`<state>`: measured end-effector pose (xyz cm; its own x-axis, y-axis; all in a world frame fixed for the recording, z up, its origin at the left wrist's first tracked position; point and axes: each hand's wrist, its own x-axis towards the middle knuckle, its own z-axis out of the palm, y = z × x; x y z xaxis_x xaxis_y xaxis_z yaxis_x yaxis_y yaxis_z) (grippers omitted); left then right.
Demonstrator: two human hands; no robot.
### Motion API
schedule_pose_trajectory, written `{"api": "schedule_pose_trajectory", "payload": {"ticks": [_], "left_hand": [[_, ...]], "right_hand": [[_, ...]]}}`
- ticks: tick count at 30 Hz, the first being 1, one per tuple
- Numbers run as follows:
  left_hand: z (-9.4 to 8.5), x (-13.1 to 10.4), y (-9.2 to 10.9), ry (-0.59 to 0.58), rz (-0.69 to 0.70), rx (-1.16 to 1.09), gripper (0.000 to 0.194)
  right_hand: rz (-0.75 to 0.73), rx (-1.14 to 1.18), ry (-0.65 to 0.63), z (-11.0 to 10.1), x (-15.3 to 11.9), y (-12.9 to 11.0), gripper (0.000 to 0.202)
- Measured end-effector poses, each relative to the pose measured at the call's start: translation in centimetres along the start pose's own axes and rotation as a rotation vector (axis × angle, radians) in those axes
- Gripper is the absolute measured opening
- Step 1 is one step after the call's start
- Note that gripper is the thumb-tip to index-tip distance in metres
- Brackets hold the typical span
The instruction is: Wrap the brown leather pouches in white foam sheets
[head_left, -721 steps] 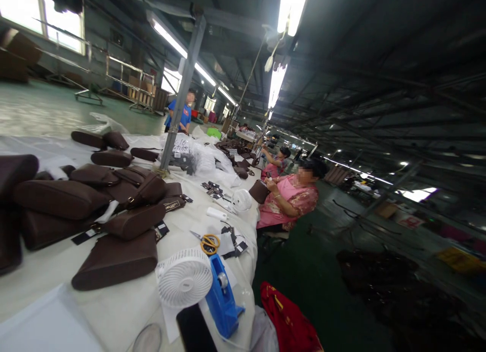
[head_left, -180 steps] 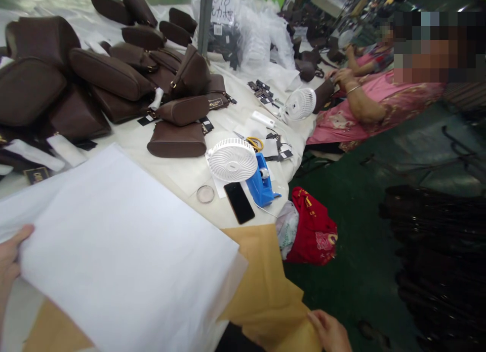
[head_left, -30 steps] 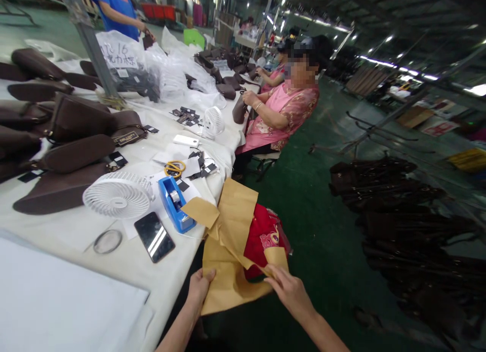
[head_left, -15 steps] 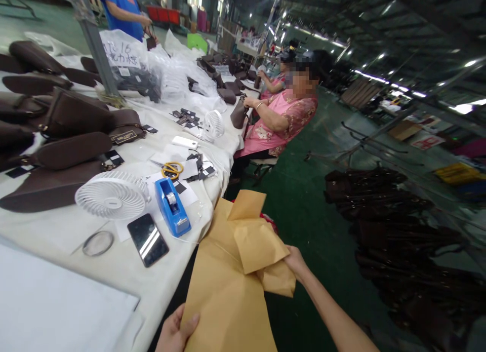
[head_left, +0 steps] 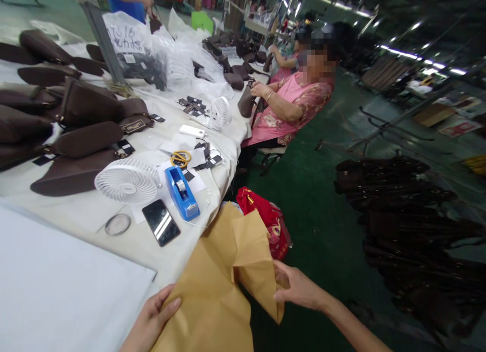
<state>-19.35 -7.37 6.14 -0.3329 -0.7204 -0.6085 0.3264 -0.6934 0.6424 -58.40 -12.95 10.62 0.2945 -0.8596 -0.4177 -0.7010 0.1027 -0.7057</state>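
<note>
I have brown kraft paper (head_left: 205, 304) at the table (head_left: 172, 261) edge, creased, not flat; left hand (head_left: 154, 316) fingers clamped on its left side, right hand (head_left: 298, 287) fingers pinching the right flap, white paper (head_left: 68, 281) unheld

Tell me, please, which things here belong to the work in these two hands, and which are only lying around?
Belongs to the work:
brown paper, held by the left fingers and right fingers
perhaps the white sheet on the table, untouched

Seemingly only lying around:
near white fan
blue tape dispenser
phone
brown handbags, though their role is unclear
</note>
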Motion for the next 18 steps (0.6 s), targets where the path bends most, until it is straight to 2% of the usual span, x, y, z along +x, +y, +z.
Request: {"api": "schedule_pose_trajectory", "payload": {"ticks": [2,3,5,6,8,13,16,18], "left_hand": [[-0.2,-0.6,0.1,0.005,-0.02,-0.004,0.049],[-0.4,-0.9,0.2,0.001,-0.029,-0.004,0.049],[-0.6,-1.4,0.3,-0.002,-0.042,-0.004,0.048],[-0.8,-1.6,0.4,0.004,-0.047,-0.008,0.048],[-1.1,-1.9,0.5,0.033,-0.063,-0.028,0.051],[-1.1,-2.0,0.4,0.076,-0.099,-0.064,0.056],[-0.8,-1.8,0.3,0.098,-0.073,-0.051,0.057],[-0.7,-1.7,0.3,0.064,-0.057,0.007,0.053]], "right_hand": [[0.082,0.186,-0.039,3.6,-0.4,0.4,0.057],[0.11,0.24,-0.024,5.2,-0.2,0.6,0.056],[0.163,0.306,0.071,7.4,0.6,1.1,0.047],[0.192,0.321,0.136,7.8,1.0,1.4,0.043],[0.242,0.34,0.257,7.5,1.7,1.9,0.044],[0.257,0.313,0.403,3.9,1.5,2.7,0.044],[0.24,0.239,0.461,2.5,0.4,1.7,0.044],[0.186,0.18,0.511,1.8,-0.5,0.3,0.044]]}}
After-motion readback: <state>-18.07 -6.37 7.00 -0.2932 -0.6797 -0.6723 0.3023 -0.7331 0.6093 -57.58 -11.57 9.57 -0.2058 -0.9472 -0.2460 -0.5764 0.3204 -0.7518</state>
